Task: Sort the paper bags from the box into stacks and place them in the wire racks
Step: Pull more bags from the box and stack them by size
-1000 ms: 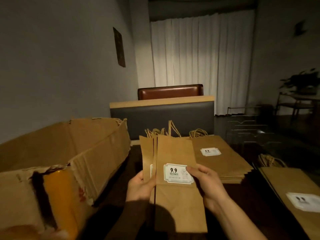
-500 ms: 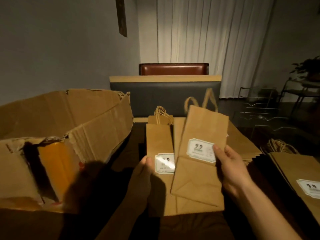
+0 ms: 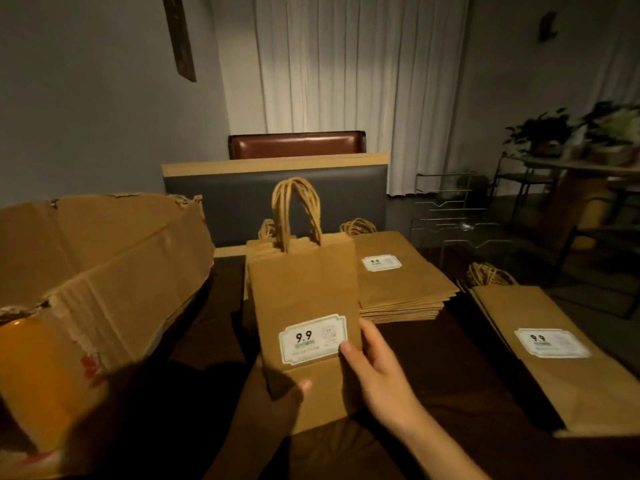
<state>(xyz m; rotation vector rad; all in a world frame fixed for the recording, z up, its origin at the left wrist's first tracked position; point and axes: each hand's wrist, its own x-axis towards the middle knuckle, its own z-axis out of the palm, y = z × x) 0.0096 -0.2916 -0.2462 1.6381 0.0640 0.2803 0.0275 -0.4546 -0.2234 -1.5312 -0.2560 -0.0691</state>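
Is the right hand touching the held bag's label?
Touching. The head view shows the right hand gripping the bag, its thumb tip lying on the label's lower right corner.

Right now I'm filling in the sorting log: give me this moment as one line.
left hand: holds small bag bundle | right hand: grips front bag | two stacks flat on table | wire racks: no bags | box: open
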